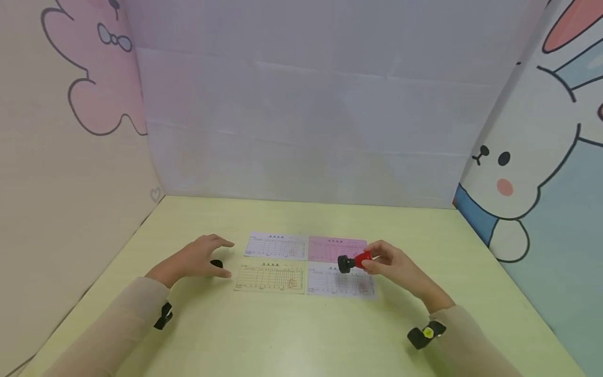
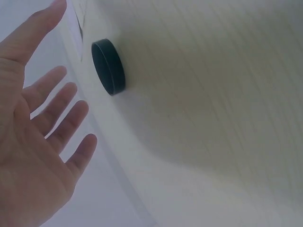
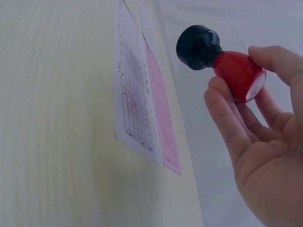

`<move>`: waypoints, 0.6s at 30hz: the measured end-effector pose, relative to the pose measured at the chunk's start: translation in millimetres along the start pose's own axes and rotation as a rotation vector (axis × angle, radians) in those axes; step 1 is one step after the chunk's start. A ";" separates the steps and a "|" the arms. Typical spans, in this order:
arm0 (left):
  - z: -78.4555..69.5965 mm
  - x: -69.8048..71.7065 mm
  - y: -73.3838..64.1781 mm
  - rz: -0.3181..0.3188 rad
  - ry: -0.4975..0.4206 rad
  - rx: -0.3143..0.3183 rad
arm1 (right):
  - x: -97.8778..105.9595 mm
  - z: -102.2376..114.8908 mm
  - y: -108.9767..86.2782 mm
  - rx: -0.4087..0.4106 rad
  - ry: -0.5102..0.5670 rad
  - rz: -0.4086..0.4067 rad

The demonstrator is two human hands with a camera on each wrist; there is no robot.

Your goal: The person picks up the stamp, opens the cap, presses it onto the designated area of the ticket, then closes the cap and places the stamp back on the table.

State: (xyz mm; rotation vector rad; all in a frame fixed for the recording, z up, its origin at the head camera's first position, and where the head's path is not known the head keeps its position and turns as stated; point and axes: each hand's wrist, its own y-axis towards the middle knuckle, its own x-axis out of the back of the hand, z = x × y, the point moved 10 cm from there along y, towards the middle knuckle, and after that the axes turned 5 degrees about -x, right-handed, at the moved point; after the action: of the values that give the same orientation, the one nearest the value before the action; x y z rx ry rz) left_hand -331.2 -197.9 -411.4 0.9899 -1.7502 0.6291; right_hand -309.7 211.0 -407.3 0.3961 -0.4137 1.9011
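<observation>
My right hand (image 1: 394,265) pinches the red handle of a rubber stamp (image 1: 361,259) between thumb and fingers. The stamp is tilted sideways above the lower right white form (image 1: 322,285), its black round base pointing left. In the right wrist view, the red handle (image 3: 234,73) and black base (image 3: 196,47) show clear of the paper. On the left, my left hand (image 1: 198,257) is spread over the table, thumb apart from fingers, holding nothing. A round black cap (image 2: 110,67) lies on the table near that hand, partly hidden by it in the head view.
Beside the white form lies a yellow form (image 1: 268,277); behind them are another white form (image 1: 273,246) and a pink form (image 1: 325,251). Red marks show on the forms. Upright panels with cartoon figures border the pale yellow table (image 1: 268,335) left and right, a plain white one behind.
</observation>
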 end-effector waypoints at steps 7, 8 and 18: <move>19.3 -7.5 -7.6 0.055 0.036 0.049 | -1.5 -6.5 1.7 -0.025 -0.003 0.000; 21.6 -8.6 -8.4 0.061 0.020 0.058 | -1.6 -6.7 1.4 -0.024 -0.004 0.000; 35.2 -10.5 -13.1 0.070 -0.118 0.139 | -0.8 -3.7 0.8 -0.006 0.006 0.003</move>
State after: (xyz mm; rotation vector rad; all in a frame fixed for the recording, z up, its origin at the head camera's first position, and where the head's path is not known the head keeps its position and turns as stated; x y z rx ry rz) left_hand -335.9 -228.8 -434.7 1.0840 -1.8712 0.7590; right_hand -310.5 211.7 -411.0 0.3857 -0.4164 1.9033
